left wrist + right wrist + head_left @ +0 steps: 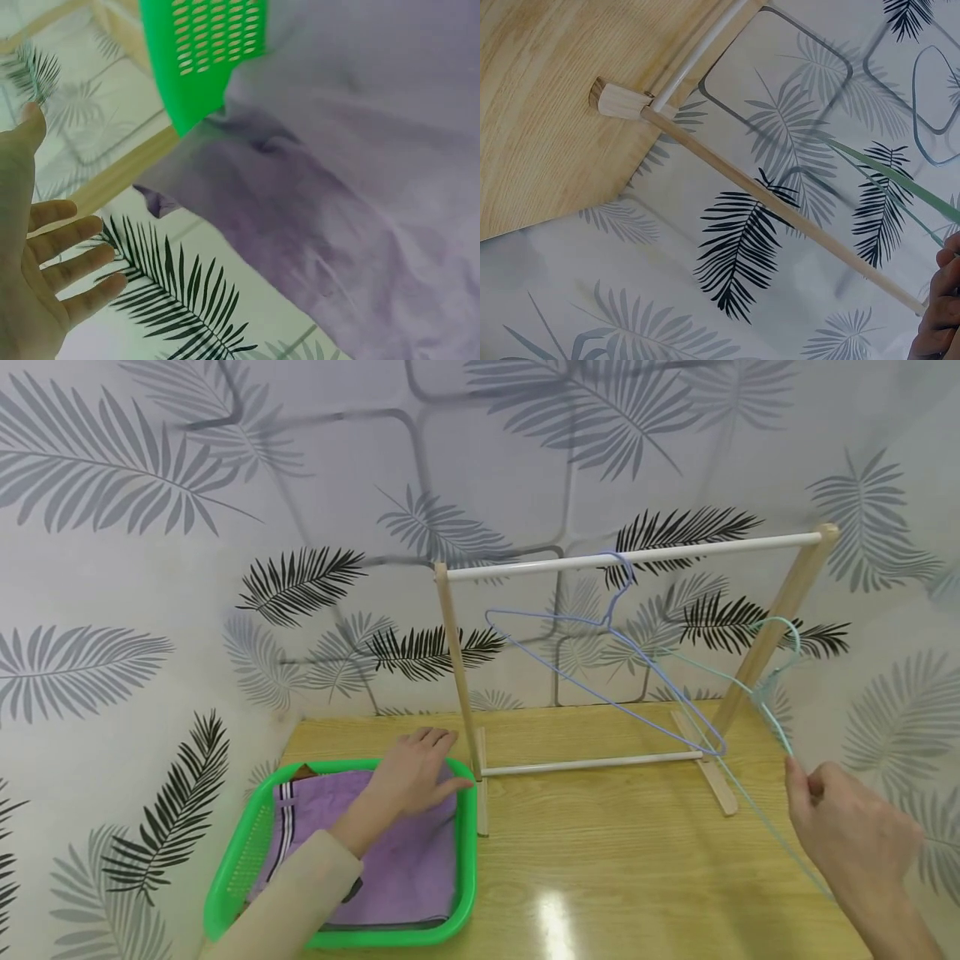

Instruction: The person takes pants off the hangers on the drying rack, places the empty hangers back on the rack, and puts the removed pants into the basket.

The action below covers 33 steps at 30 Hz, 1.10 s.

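Observation:
A mint-green clothes hanger point(762, 693) is gripped in my right hand point(855, 831) at the right, its hook upward. In the right wrist view only part of this hanger point(900, 181) shows, beside the curled fingers point(941, 307). My left hand point(411, 774) is over a green plastic basket point(468, 868), fingers extended and thumb apart. Below it lies a purple garment point(408, 877) with black-and-white stripes along one side. The left wrist view shows the open hand point(37, 255) apart from the purple cloth point(300, 202), holding nothing.
A small clothes rack point(525, 567) with wooden posts and white bars stands against the leaf-patterned wall point(352, 468). On its top bar hangs a blue hanger point(607, 622). The wooden table point(592, 843) extends before the rack. The basket sits next to the rack's left foot point(482, 810).

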{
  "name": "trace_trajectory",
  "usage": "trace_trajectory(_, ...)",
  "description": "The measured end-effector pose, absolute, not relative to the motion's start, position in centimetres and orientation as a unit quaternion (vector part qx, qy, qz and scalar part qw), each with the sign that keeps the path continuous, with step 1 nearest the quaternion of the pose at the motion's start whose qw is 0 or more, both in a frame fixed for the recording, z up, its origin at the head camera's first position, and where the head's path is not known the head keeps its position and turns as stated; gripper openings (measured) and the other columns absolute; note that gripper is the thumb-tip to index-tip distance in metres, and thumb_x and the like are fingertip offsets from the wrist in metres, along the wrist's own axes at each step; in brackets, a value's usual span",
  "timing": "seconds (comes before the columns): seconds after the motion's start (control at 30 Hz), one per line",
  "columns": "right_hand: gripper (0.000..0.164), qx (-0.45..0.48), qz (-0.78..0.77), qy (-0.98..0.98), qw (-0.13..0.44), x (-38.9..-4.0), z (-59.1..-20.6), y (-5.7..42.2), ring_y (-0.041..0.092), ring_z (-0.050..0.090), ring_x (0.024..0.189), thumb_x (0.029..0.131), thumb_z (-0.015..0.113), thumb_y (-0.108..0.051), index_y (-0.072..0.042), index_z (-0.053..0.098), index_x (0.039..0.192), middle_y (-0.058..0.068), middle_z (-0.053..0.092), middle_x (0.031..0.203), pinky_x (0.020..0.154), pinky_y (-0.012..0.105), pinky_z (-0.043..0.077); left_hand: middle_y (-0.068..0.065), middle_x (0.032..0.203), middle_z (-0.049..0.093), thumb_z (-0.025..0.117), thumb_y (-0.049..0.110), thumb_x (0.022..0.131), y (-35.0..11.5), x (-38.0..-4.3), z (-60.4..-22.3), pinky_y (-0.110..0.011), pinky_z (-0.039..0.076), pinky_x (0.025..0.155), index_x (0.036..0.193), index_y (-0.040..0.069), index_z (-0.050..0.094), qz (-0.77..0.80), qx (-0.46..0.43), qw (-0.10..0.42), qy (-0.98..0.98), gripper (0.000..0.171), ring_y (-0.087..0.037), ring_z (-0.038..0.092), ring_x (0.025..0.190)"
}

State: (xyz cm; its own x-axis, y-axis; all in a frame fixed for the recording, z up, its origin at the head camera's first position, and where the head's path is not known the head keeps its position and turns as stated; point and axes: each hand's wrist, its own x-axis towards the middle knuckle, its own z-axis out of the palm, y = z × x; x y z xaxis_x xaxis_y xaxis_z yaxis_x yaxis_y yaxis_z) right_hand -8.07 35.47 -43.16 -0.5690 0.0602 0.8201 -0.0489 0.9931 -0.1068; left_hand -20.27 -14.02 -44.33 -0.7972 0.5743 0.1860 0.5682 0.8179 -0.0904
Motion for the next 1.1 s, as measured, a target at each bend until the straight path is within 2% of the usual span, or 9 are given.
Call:
trace_trajectory(0.2,0.081,-0.001,0.052,-0.895,0.442,-8.0,-43.0,35.5,0.004,0.013,0.035,0.108,0.033,-0.055,0.008,0.061,0.066,0.008,0.041,0.037,0.034,0.024,0.010,-0.014,0.137,0.070,0.066,0.072,0.091,-13.5,-21.2,-43.8,-0.051,0.058,0.103,0.144,0.008,0.059,0.027,-0.266,0.140,-0.953,0.084,-0.038,0.066,0.130)
trace_trajectory(0.5,0.081,0.003,0.040,-0.895,0.445,-8.4,-42.7,35.5,0.004,0.013,0.034,0.108,0.032,-0.053,0.009,0.061,0.065,0.006,0.037,0.036,0.034,0.024,0.011,-0.014,0.131,0.072,0.062,0.065,0.098,-12.5,-23.1,-44.1,-0.049,0.059,0.099,0.141,0.006,0.062,0.002,-0.220,0.197,-0.955,0.073,-0.035,0.067,0.121)
trace_trajectory(0.63,0.080,0.002,0.043,-0.893,0.448,-8.7,-42.5,35.3,0.005,0.012,0.034,0.108,0.033,-0.053,0.008,0.061,0.065,0.007,0.036,0.035,0.034,0.025,0.010,-0.012,0.123,0.075,0.063,0.064,0.098,-12.0,-24.1,-44.2,-0.046,0.061,0.092,0.135,0.006,0.065,0.027,-0.224,0.243,-0.943,0.069,-0.033,0.070,0.114)
trace_trajectory(0.8,0.079,-0.015,0.055,-0.894,0.444,-8.7,-42.4,35.0,0.008,0.015,0.035,0.108,0.033,-0.055,0.006,0.062,0.067,0.010,0.042,0.038,0.036,0.026,0.010,-0.013,0.114,0.076,0.064,0.063,0.097,-11.3,-25.3,-44.4,-0.043,0.061,0.083,0.119,0.003,0.072,0.046,-0.229,0.293,-0.927,0.065,-0.033,0.070,0.105)
trace_trajectory(1.1,0.083,-0.004,0.034,-0.903,0.429,-8.7,-42.3,35.1,0.009,0.017,0.032,0.109,0.028,-0.054,0.008,0.060,0.065,0.009,0.039,0.036,0.034,0.026,0.013,-0.014,0.107,0.075,0.061,0.061,0.100,-10.6,-26.5,-44.5,-0.044,0.059,0.085,0.110,0.001,0.074,0.032,-0.202,0.315,-0.927,0.062,-0.033,0.070,0.103)
